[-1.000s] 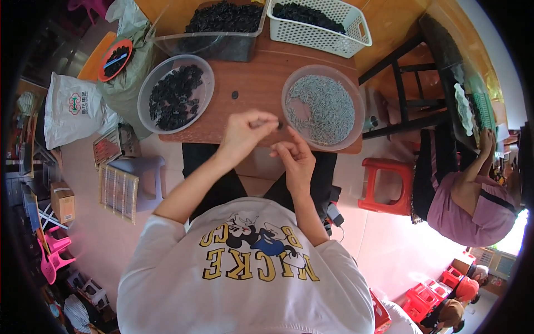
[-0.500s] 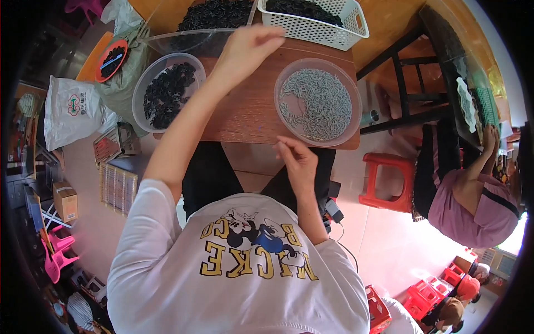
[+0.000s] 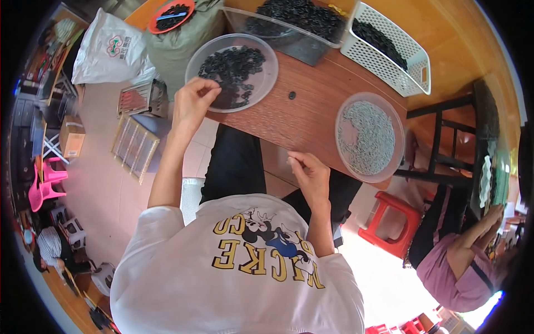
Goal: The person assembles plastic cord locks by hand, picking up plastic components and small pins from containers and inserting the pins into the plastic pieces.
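Observation:
My left hand (image 3: 194, 106) is at the near left rim of a round clear tub (image 3: 269, 83), its thumb and fingers pressed together. Whatever may be in that pinch is too small to make out. The tub holds a loose heap of small black parts (image 3: 231, 67). In front of the table's near edge, my right hand (image 3: 311, 177) is closed in a pinch, and its content cannot be made out either. One small black part (image 3: 292, 95) lies alone on the wooden table (image 3: 300, 125). A second round tub (image 3: 398, 147), full of small silvery screw-like pieces (image 3: 370, 133), stands at the table's right.
Behind the tubs stand a clear bin (image 3: 328, 40) and a white perforated basket (image 3: 384, 67), both with black parts. An orange-red plate (image 3: 189, 14) rests on a sack at the far left. A red stool (image 3: 397, 222) and a seated person (image 3: 459, 261) are at the right.
My left hand has come from near the white basket back to the left tub's rim. My right hand stays pinched near the table edge. The whole view has turned and shifted.

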### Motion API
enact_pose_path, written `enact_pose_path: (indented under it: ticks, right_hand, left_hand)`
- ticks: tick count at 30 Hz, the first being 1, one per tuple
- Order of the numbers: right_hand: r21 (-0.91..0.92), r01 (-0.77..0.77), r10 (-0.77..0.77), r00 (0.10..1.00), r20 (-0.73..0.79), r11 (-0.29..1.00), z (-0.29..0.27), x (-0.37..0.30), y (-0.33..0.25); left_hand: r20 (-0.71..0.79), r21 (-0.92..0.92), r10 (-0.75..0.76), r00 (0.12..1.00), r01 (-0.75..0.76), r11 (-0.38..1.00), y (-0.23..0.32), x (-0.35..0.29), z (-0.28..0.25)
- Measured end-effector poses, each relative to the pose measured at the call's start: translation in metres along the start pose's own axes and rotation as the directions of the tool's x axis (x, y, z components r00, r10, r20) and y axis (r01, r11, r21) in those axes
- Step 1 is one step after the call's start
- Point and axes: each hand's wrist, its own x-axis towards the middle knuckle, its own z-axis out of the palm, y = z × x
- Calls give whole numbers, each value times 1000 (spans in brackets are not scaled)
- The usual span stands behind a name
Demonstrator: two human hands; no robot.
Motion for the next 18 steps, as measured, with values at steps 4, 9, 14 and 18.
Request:
enact_pose_path:
  ticks: [4, 9, 14, 18]
  right_hand:
    - [-83, 15, -12, 999, 44, 996, 10, 0, -2]
    - [-103, -10, 13, 999, 29, 995, 9, -2, -3]
    - [-125, -3, 6, 1000, 20, 992, 7, -6, 2]
    - [-112, 32, -35, 999, -31, 993, 4, -8, 3]
  left_hand:
    - [107, 115, 205, 973, -217, 969, -2, 27, 8]
    - [335, 134, 399, 854, -463, 876, -15, 52, 43]
    - [445, 188, 410, 796, -531, 826, -20, 60, 56]
    - [470, 142, 419, 777, -536, 832, -15, 67, 61]
